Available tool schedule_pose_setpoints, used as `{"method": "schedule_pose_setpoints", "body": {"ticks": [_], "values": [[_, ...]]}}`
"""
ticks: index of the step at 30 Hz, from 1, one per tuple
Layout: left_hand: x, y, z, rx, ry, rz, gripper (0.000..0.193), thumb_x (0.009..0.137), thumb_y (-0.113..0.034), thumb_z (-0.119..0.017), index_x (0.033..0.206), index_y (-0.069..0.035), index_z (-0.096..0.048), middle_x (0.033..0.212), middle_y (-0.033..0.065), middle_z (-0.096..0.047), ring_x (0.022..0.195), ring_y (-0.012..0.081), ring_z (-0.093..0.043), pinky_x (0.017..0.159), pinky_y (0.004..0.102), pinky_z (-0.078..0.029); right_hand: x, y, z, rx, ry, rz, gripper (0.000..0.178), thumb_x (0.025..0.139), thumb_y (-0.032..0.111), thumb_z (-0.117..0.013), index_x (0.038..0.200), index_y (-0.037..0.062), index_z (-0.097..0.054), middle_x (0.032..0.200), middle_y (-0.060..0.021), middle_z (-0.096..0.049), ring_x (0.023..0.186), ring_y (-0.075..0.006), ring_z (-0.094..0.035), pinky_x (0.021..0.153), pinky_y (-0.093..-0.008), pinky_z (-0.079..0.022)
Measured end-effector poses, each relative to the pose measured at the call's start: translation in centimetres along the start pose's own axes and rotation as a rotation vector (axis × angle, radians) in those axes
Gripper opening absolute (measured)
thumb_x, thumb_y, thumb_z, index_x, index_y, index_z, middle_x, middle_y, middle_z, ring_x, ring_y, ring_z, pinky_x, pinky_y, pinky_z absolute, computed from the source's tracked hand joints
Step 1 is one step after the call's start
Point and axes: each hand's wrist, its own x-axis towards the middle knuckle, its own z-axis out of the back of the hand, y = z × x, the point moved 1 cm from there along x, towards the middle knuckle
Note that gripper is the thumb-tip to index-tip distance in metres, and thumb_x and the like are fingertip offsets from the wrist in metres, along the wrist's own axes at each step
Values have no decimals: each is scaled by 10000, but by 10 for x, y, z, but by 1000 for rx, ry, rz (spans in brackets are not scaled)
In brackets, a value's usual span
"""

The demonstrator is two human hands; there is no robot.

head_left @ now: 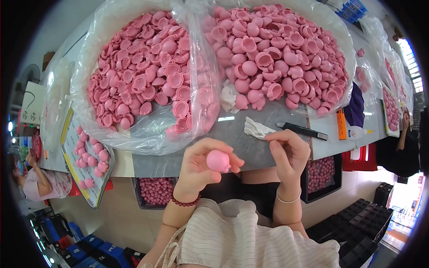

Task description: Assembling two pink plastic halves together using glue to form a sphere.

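My left hand is closed around a round pink plastic ball with a small nub on its lower right side. A beaded red bracelet circles that wrist. To the right, my right hand is bent with thumb and index finger pinched together; whatever sits between them, if anything, is too small to make out. Its fingertips overlap the end of a crumpled white tissue on the grey tabletop. Beyond my hands lie two clear plastic bags, the left bag and the right bag, heaped with pink half shells.
A black-handled tool and an orange strip lie right. On a tray at left are several pink balls. Bins of pink pieces, a left bin and a right bin, stand below the table. Other people work at both sides.
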Motion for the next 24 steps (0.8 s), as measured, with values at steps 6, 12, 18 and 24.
{"method": "schedule_pose_setpoints", "body": {"ticks": [6, 12, 18, 24], "values": [[-1, -2, 1, 57, 57, -34, 461, 647, -293, -771, 932, -8, -548, 817, 127, -599, 737, 180, -590, 663, 280, -474, -1, -1, -4, -7, -25, 12, 84, 775, -33, -524, 820, -53, -592, 674, 16, -497, 566, -22, -392, 500, -159, -273], [-12, -11, 0, 54, 10, 13, 482, 646, -257, -773, 966, 23, -546, 855, 130, -607, 769, 175, -592, 655, 263, -470, -5, -5, -4, -79, -14, -3, 88, 799, 0, -518, 841, -26, -591, 664, 41, -473, 569, -18, -378, 508, -154, -254], [-52, -74, 32, 966, -291, -301, 303, 718, -83, -664, 998, -14, -573, 915, 76, -611, 840, 162, -574, 764, 279, -440, -8, -8, 4, -98, -1, 71, 87, 816, 38, -526, 842, -16, -589, 650, 48, -460, 555, -11, -361, 497, -153, -243], [-92, -132, 131, 1834, -1058, -432, 267, 803, -126, -546, 1027, 21, -549, 996, 173, -590, 938, 308, -554, 828, 365, -414, -7, -5, 1, -67, 42, 63, 67, 812, 26, -525, 822, -17, -576, 634, 57, -424, 550, -10, -331, 492, -160, -212]]}}
